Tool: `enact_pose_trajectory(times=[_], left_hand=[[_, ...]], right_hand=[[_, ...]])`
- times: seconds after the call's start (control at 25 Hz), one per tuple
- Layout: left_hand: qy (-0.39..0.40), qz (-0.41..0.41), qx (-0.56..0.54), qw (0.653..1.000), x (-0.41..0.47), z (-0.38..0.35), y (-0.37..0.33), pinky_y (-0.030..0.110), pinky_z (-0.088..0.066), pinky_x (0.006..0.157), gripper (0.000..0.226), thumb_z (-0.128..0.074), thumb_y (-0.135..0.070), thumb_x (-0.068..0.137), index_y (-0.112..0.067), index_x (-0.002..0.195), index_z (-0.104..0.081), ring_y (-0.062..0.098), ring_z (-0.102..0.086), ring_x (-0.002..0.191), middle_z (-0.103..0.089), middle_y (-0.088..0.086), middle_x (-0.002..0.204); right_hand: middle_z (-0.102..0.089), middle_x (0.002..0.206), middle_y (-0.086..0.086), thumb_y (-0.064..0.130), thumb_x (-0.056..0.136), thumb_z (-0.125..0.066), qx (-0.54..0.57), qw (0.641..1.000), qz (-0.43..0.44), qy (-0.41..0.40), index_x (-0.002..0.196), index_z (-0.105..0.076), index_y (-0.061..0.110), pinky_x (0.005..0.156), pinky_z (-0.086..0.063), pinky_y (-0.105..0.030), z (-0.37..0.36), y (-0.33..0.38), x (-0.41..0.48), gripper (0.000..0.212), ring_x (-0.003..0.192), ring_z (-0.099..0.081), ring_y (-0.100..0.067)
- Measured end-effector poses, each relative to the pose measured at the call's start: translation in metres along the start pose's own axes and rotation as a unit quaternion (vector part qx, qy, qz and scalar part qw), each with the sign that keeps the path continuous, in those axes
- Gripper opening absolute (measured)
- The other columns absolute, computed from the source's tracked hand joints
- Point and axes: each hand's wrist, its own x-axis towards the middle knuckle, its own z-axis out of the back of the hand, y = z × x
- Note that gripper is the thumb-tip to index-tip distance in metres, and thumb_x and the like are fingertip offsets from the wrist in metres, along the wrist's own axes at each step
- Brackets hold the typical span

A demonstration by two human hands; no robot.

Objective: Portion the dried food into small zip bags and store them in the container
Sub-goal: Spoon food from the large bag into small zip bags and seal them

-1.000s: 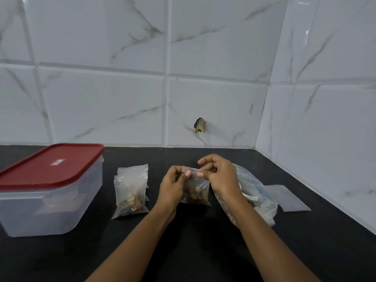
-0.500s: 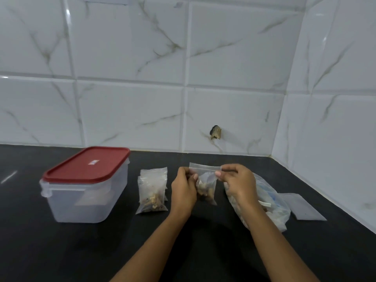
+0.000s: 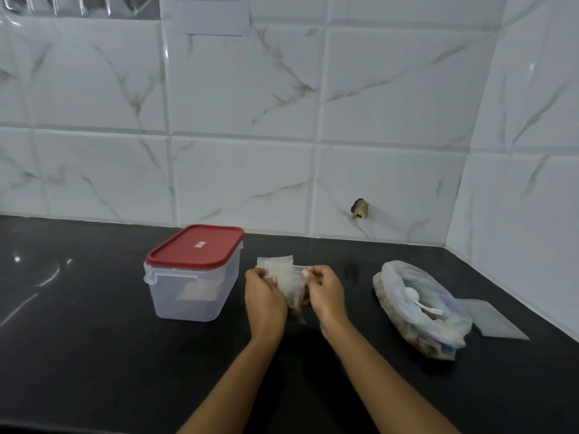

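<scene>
Your left hand [image 3: 265,297] and right hand [image 3: 326,292] are up together over the middle of the black countertop [image 3: 94,339], with a small zip bag [image 3: 289,281] between them. Each hand pinches one end of the bag's top edge: the left thumb and curled fingers at the left corner, the right thumb and forefinger at the right corner, the other fingers folded in. The bag hangs upright from that grip, with brown dried food [image 3: 294,305] settled in its lower part (whether its bottom touches the counter, you cannot tell from here).

Just behind your hands, more small clear bags [image 3: 275,261] lie on the counter, mostly hidden by the held bag.

To your left, close beside the left hand but not touching it, stands the clear plastic container [image 3: 191,303] with its red lid [image 3: 195,247] on. Something pale shows through its wall, too blurred to name.

To your right, well apart from the right hand, the large plastic bag of dried food [image 3: 407,327] lies on its side, mouth open, with a white scoop [image 3: 413,294] resting inside. An empty flat zip bag [image 3: 495,321] lies just beside it, nearer the corner.

The marbled white wall tiles [image 3: 244,183] behind have a chipped hole [image 3: 360,208], and a paper sheet [image 3: 205,14] is stuck up high.
</scene>
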Motion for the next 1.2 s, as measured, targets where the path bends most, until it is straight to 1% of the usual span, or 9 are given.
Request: enact_pose_trajectory(times=[0.12,0.2,0.32,0.44,0.52,0.68,0.92,1.04,1.2], left_hand=[[-0.034,0.009,0.078,0.996,0.009,0.003,0.014,0.042,-0.046,0.096,0.025,-0.052,-0.014,0.092,-0.006,0.116,-0.047,0.025,-0.051,0.112,-0.049,0.011,0.12],[-0.039,0.011,0.114,0.993,0.014,0.004,0.022,0.042,-0.042,0.101,0.028,-0.053,-0.015,0.092,-0.004,0.117,-0.047,0.027,-0.047,0.117,-0.047,0.014,0.123],[-0.001,0.02,0.071,0.997,0.024,0.003,0.027,0.043,-0.046,0.098,0.032,-0.047,-0.02,0.095,-0.006,0.123,-0.042,0.028,-0.052,0.115,-0.05,0.014,0.125],[0.047,0.013,0.059,0.997,0.032,0.0,0.027,0.037,-0.049,0.087,0.034,-0.035,-0.024,0.099,-0.008,0.129,-0.036,0.025,-0.057,0.106,-0.053,0.013,0.123],[0.079,0.0,0.063,0.995,0.038,-0.001,0.029,0.034,-0.048,0.083,0.034,-0.031,-0.026,0.1,-0.009,0.13,-0.036,0.021,-0.056,0.101,-0.055,0.012,0.122],[0.118,-0.016,0.064,0.991,0.049,-0.006,0.031,0.03,-0.045,0.081,0.037,-0.028,-0.027,0.101,-0.01,0.134,-0.035,0.016,-0.054,0.097,-0.054,0.012,0.123],[0.124,-0.019,0.084,0.989,0.054,-0.01,0.032,0.03,-0.046,0.082,0.038,-0.029,-0.027,0.101,-0.011,0.135,-0.034,0.016,-0.054,0.098,-0.054,0.012,0.124],[0.131,-0.028,0.102,0.986,0.055,-0.01,0.032,0.034,-0.047,0.088,0.041,-0.028,-0.028,0.101,-0.012,0.138,-0.03,0.021,-0.056,0.107,-0.052,0.012,0.128],[0.146,-0.021,0.089,0.985,0.057,-0.01,0.032,0.035,-0.048,0.089,0.041,-0.029,-0.028,0.101,-0.011,0.138,-0.031,0.021,-0.056,0.105,-0.052,0.014,0.128]], right_hand=[[-0.066,0.1,-0.012,0.019,0.093,-0.053,0.008,1.0,-0.027,-0.01,0.085,-0.057,0.02,0.076,-0.054,-0.036,-0.02,-0.008,0.002,0.009,0.087,-0.063,-0.023],[-0.063,0.102,-0.01,0.019,0.093,-0.053,-0.019,1.0,-0.013,-0.018,0.087,-0.057,0.018,0.073,-0.047,-0.029,-0.027,-0.01,0.004,0.007,0.086,-0.058,-0.019],[-0.052,0.109,-0.007,0.021,0.095,-0.05,-0.06,0.998,0.01,-0.003,0.095,-0.056,0.013,0.075,-0.043,-0.023,-0.033,-0.011,0.01,0.01,0.089,-0.053,-0.016],[-0.055,0.105,-0.007,0.026,0.098,-0.041,-0.062,0.997,-0.008,0.039,0.097,-0.047,0.016,0.061,-0.041,-0.019,-0.037,-0.01,0.012,0.011,0.086,-0.052,-0.016],[-0.055,0.103,-0.005,0.029,0.1,-0.036,-0.059,0.997,-0.024,0.051,0.101,-0.044,0.017,0.058,-0.041,-0.019,-0.039,-0.009,0.012,0.014,0.086,-0.053,-0.016],[-0.056,0.111,-0.008,0.031,0.1,-0.032,-0.057,0.997,-0.031,0.047,0.117,-0.042,0.015,0.071,-0.047,-0.027,-0.043,-0.006,0.017,0.025,0.091,-0.055,-0.019],[-0.053,0.106,-0.005,0.032,0.1,-0.032,-0.08,0.995,-0.023,0.051,0.118,-0.042,0.015,0.073,-0.048,-0.03,-0.045,-0.006,0.022,0.027,0.091,-0.055,-0.019],[-0.052,0.103,-0.004,0.032,0.101,-0.032,-0.088,0.995,-0.013,0.048,0.117,-0.043,0.013,0.071,-0.045,-0.029,-0.044,-0.007,0.023,0.028,0.089,-0.054,-0.018],[-0.056,0.109,-0.007,0.033,0.1,-0.032,-0.082,0.995,-0.013,0.048,0.116,-0.045,0.013,0.078,-0.046,-0.032,-0.041,-0.009,0.025,0.029,0.092,-0.055,-0.019]])
